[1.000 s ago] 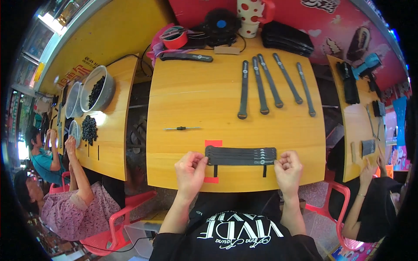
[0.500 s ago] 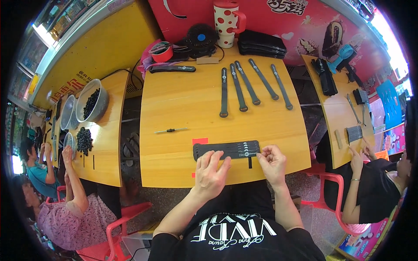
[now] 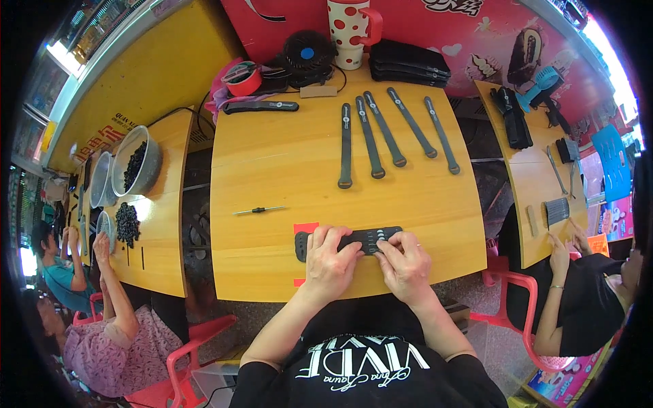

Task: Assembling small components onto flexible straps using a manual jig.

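Observation:
A row of black straps point(image 3: 301, 250) with pale printed marks lies side by side near the front edge of the table. My left hand point(image 3: 331, 264) rests over its middle, fingers curled and thumb pressed down on the straps. My right hand point(image 3: 406, 266) is closed at the right end, its fingertips pinching the straps close to my left thumb. The fingers hide much of the row. Red tape point(image 3: 306, 227) shows beside its upper left edge.
Several separate dark straps point(image 3: 345, 146) lie across the far right. A thin rod with a black middle point(image 3: 258, 210) lies left of centre. At the back stand a black fan point(image 3: 307, 54) and a dotted tumbler point(image 3: 348, 34). Co-workers sit at side tables.
My right hand has moved left from the row's right end toward my left hand and now pinches the straps. The fingers of my left hand have curled in. The view has shifted slightly.

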`<state>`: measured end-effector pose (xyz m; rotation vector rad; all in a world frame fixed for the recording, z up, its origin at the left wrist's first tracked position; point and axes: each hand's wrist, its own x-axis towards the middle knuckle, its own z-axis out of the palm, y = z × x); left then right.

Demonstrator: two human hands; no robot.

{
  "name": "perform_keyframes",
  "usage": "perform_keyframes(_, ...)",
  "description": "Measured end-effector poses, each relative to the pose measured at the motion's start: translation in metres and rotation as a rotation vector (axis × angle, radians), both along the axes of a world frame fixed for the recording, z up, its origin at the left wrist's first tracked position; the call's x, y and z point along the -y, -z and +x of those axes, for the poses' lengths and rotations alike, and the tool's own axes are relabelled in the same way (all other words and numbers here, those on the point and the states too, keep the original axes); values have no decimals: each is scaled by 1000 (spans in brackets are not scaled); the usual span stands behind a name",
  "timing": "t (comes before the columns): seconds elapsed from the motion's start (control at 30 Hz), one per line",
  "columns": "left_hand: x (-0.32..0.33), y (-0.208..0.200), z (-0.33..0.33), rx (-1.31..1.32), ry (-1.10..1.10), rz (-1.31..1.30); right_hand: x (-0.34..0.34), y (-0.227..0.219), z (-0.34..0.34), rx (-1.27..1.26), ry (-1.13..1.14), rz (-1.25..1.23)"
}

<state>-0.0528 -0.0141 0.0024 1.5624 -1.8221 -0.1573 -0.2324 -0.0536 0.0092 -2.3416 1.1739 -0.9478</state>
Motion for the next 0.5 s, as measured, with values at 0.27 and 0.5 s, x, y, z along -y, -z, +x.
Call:
perform_keyframes(0.27,5,-4,-1,12,8,25,12,1,0,-53,-39,-64)
perform_keyframes(0.5,8,-5,-1,-81,-37,75,15,0,-18,90,125,84)
